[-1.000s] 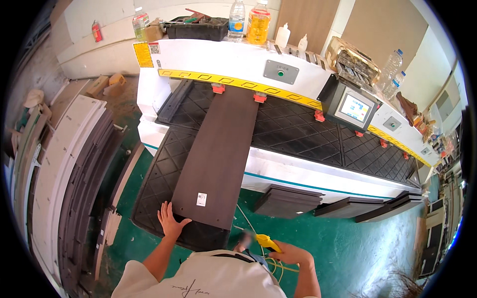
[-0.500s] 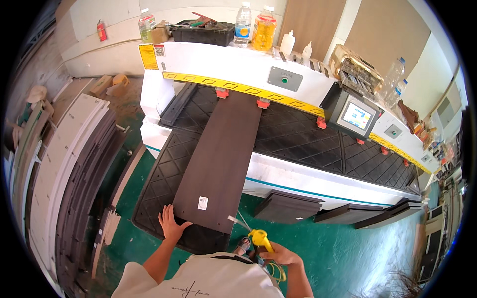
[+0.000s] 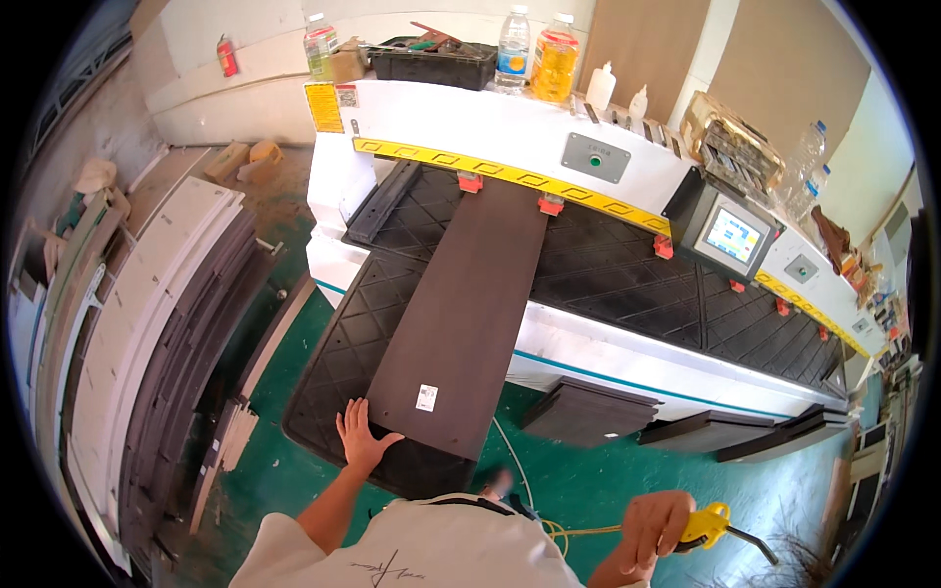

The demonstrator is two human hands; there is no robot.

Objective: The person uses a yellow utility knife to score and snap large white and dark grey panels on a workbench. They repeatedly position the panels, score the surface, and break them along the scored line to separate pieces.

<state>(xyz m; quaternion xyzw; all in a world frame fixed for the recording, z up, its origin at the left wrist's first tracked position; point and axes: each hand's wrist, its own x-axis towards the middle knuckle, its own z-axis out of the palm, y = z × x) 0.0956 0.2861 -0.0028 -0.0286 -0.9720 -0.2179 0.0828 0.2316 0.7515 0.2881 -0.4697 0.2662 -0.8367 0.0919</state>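
A long dark brown panel (image 3: 456, 323) with a small white label (image 3: 426, 397) lies on the black quilted-pattern table (image 3: 338, 363) of a white machine, its far end under the machine's front beam. My left hand (image 3: 365, 436) rests open at the panel's near left corner, fingers spread and thumb along the near edge. Out to the right, away from the panel, my right hand (image 3: 657, 529) is closed around a yellow air blow gun (image 3: 708, 527). Its dark bent nozzle points right and down. A yellow hose (image 3: 588, 531) runs back from the gun towards my body.
Red clamps (image 3: 551, 205) line the beam's yellow striped edge. A touchscreen (image 3: 733, 235) hangs at the right. Dark panels lean in stacks (image 3: 588, 412) below the machine; more boards (image 3: 157, 323) stand at the left. Bottles and a black tool tray (image 3: 436, 67) sit on top.
My right hand has swung out to the right with the blow gun, whose nozzle now points right rather than at the panel's near end. The left hand stays at the corner; the view has shifted.
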